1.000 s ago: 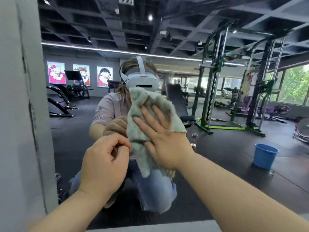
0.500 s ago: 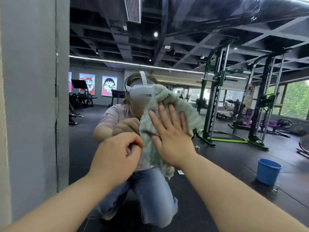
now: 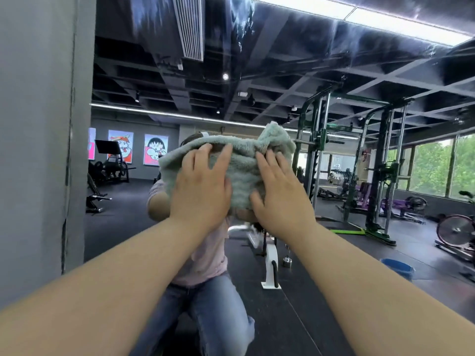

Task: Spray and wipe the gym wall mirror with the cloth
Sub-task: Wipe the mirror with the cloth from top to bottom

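I have left hand (image 3: 201,191), right hand (image 3: 280,199) side by side, fingers spread flat, pressing pale green cloth (image 3: 241,163) against wall mirror (image 3: 334,73).

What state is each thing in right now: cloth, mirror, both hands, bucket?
cloth: spread out, pressed flat against the mirror under both hands.
mirror: wet streaks along the top.
left hand: fingers straight, pressing the cloth.
right hand: fingers straight, pressing the cloth.
bucket: upright on the floor, seen in the reflection; contents hidden.
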### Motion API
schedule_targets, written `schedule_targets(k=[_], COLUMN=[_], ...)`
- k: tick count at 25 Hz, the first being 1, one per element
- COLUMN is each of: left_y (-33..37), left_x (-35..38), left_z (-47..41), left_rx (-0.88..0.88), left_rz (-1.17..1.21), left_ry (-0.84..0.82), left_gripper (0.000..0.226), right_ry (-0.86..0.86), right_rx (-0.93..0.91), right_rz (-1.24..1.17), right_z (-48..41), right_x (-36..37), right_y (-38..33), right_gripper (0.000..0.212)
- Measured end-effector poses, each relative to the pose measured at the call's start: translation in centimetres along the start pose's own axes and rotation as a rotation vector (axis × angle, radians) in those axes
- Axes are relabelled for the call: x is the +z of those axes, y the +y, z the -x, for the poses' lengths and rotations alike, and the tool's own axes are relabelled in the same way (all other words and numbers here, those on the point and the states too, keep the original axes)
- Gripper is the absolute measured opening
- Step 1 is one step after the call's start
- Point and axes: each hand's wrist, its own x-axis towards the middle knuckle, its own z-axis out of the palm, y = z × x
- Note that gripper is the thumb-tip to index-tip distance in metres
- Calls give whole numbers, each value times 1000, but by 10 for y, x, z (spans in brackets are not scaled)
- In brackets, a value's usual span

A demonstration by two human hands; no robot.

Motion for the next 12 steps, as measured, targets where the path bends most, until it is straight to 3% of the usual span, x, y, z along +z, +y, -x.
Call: schedule_targets(k=[4,7,12], left_y=[-22,-27,-4], left_x=[17,21,-24], left_z=[-29,-62,-238], left_rx=[139,234,315], left_rz=[-247,-339,-298], left_ry=[-7,80,160], left_gripper=[55,61,59], right_ry=[-6,49,184], right_rx=[57,76,98], right_rz=[9,74,140], right_z=[-20,-55,-213], right_x=[10,2,-86], right_y=[-7,-6,9], right_gripper=[64,61,60])
